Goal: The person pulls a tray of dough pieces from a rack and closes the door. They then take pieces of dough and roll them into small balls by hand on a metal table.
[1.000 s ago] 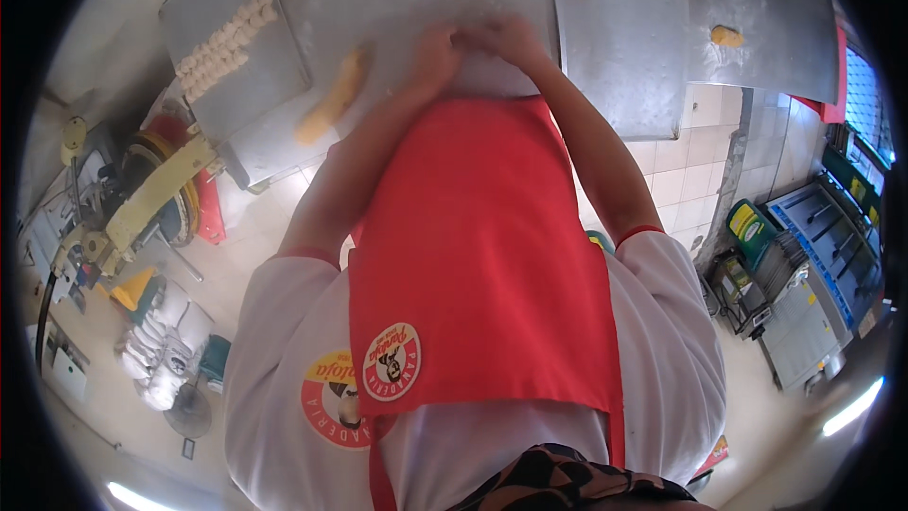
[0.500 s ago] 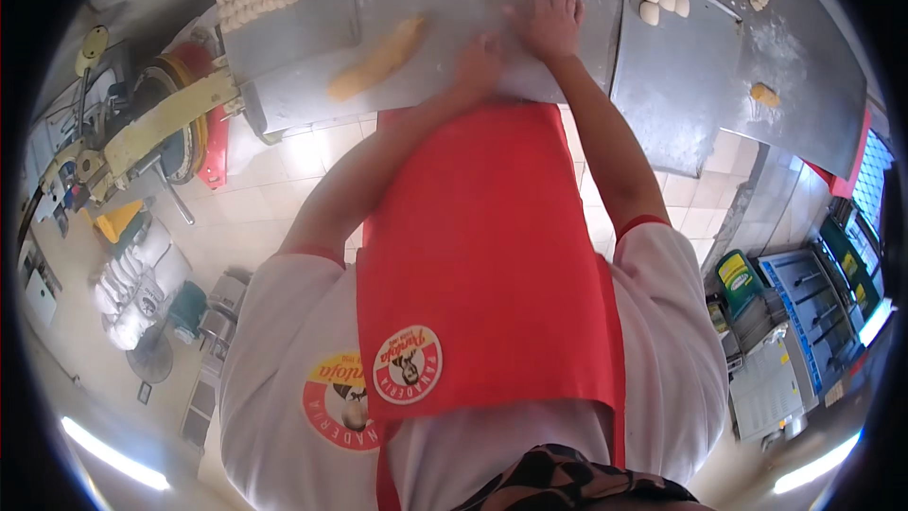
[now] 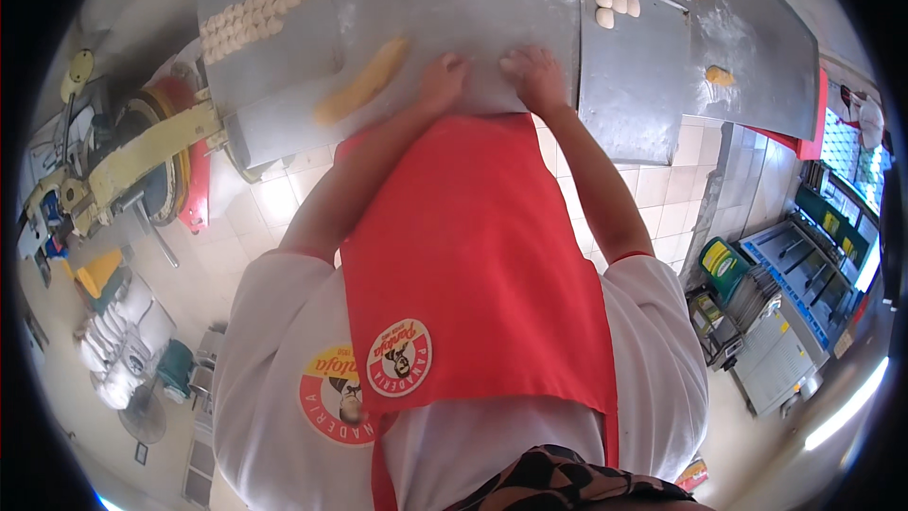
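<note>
While L fingers (image 3: 454,62) stay curled, R fingers (image 3: 518,61) have pulled back, half-bent, tho can't tell either's hold.

Right of the pale tiled floor (image 3: 654,191), a latticed window (image 3: 841,153) and tube light (image 3: 847,403) glow.

I get a dull grey desk (image 3: 473,14) on my remote feed, streaked with white. Toward its left edge, the dough pieces (image 3: 260,15) look pale cream; near its front edge, I see a golden-yellow strip (image 3: 367,81); toward its right edge, a yellow-orange lump (image 3: 720,76). The apron (image 3: 473,246) is solid red, its round badge (image 3: 399,358) red, white and yellow. The sleeves (image 3: 654,312) are white, trimmed red.
</note>
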Demonstrator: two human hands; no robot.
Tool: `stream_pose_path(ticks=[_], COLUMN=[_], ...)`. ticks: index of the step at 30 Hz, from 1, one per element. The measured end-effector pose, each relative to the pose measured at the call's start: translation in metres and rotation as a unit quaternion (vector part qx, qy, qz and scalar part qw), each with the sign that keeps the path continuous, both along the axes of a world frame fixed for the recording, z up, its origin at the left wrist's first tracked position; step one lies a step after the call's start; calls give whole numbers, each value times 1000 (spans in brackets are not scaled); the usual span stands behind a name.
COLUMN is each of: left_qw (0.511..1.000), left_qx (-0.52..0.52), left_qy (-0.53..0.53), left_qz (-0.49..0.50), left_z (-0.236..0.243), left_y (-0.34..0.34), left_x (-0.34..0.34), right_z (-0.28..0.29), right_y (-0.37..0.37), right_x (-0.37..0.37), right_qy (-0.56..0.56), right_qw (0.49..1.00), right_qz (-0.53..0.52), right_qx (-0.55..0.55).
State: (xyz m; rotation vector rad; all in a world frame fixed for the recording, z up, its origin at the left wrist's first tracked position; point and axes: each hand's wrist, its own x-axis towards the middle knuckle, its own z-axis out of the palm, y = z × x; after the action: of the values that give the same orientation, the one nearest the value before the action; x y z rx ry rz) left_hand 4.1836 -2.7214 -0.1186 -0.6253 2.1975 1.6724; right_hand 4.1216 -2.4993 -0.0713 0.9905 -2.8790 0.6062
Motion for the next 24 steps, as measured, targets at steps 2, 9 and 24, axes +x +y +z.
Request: stream_pose_path(ticks=[2, 9, 24], left_qw=[999, 997, 999], left_qx=[40, 51, -12], left_qy=[-12, -38, -42], left_qz=[26, 34, -18], left_z=[5, 10, 5], left_y=[0, -5, -9], left_x=[0, 4, -2], right_z=[-6, 2, -29], right_y=[1, 56, 103], right_x=[8, -40, -77], right_qy=[-15, -85, -44], right_qw=[999, 886, 860], right_qz=[-40, -424, -501], right_qx=[-1, -166, -88])
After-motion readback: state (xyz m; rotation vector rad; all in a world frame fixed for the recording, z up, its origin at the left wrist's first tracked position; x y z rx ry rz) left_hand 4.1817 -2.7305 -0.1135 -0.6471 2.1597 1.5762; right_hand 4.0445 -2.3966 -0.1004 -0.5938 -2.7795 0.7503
